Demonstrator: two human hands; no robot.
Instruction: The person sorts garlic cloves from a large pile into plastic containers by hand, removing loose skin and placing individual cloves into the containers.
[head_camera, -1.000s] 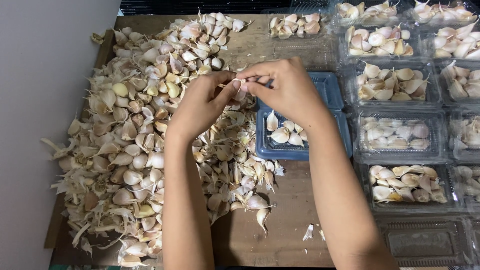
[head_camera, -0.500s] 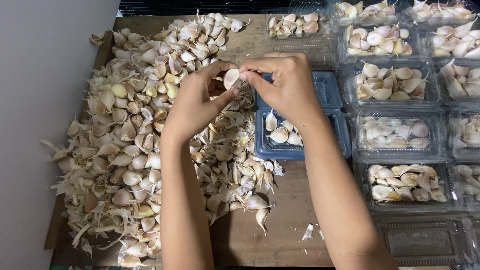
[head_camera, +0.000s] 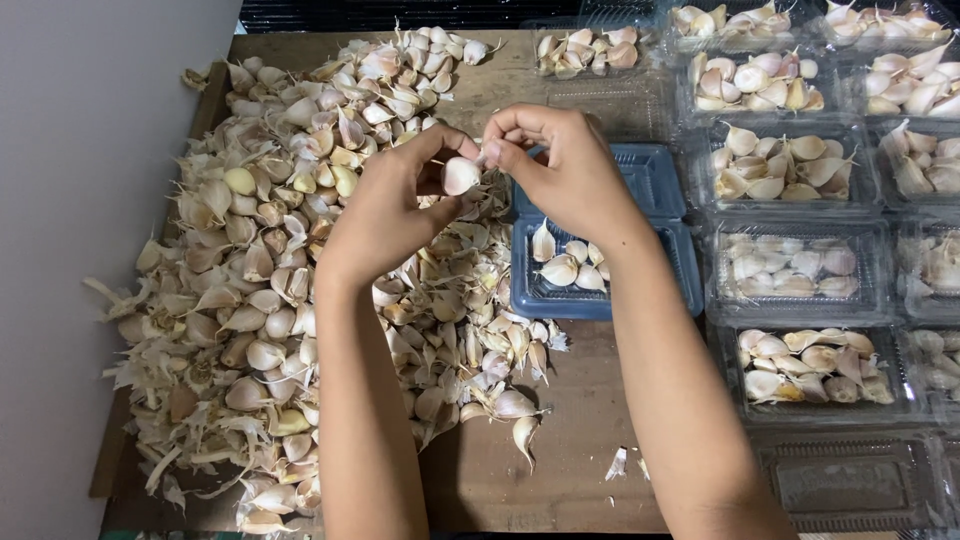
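Nearby: garlic pile (head_camera: 270, 280) left, blue tray (head_camera: 640, 290), clear boxes (head_camera: 790, 170) right.

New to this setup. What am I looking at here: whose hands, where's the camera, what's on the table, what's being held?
There is no machine here: a person works with two bare hands. The single picture comes from a camera worn on the person's head, looking down at a wooden table.

The left hand holds one garlic clove between thumb and fingers, and the right hand pinches at its tip.

A big pile of loose garlic cloves with papery skins covers the left of the table. Just below the hands sits an open blue tray with a few cloves in it. On the right stand rows of clear plastic boxes, most holding cloves.
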